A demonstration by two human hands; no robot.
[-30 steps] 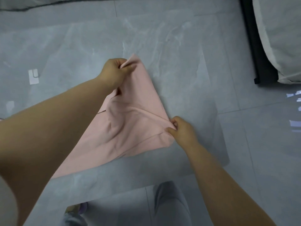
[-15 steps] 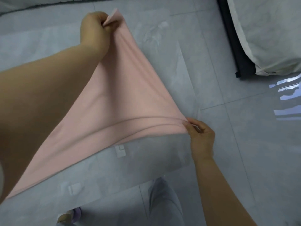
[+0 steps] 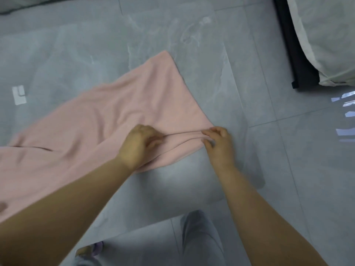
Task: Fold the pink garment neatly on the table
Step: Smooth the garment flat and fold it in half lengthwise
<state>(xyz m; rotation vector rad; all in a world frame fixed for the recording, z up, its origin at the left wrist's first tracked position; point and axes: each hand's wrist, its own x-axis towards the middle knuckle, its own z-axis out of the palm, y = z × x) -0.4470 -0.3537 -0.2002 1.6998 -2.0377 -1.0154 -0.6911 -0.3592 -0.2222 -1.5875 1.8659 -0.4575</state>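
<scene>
The pink garment (image 3: 119, 112) lies spread on the clear glass table (image 3: 221, 93), running from a far corner near the middle down to the left edge of the view. My left hand (image 3: 139, 144) rests on its near right part, fingers pinching a raised fold. My right hand (image 3: 219, 144) grips the garment's near right corner at the same fold. The two hands are a short way apart along that crease. The picture is a little blurred.
Grey floor tiles (image 3: 307, 169) show through and beyond the glass. A white covered piece of furniture (image 3: 326, 35) with a dark base stands at the upper right. A white tag (image 3: 19, 95) lies at the left. My legs and a shoe (image 3: 96, 248) are below the table edge.
The garment was held up stretched in the air and now lies on the table. My left hand let go of the far corner and came down beside my right hand.
</scene>
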